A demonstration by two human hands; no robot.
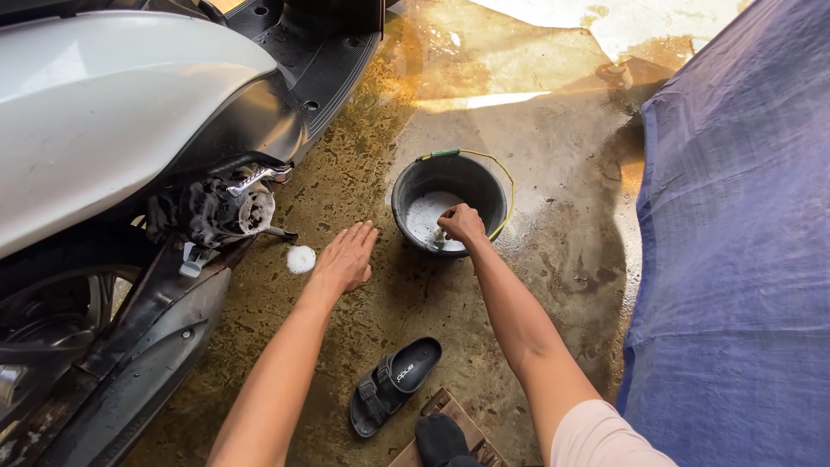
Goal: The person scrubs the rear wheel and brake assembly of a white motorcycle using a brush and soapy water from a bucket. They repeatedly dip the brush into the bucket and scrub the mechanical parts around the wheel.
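Observation:
My right hand reaches into a black bucket with a thin yellow wire handle, standing on the wet concrete floor. Its fingers are closed on something pale that dips into white soapy foam at the bottom; I cannot tell what the object is. My left hand hovers open, palm down, just above the floor to the left of the bucket. A small blob of white foam lies on the floor beside that hand.
A white scooter with black footboard and wet, soapy engine parts fills the left. A blue tarp covers something on the right. A black sandal and a wooden piece lie near me.

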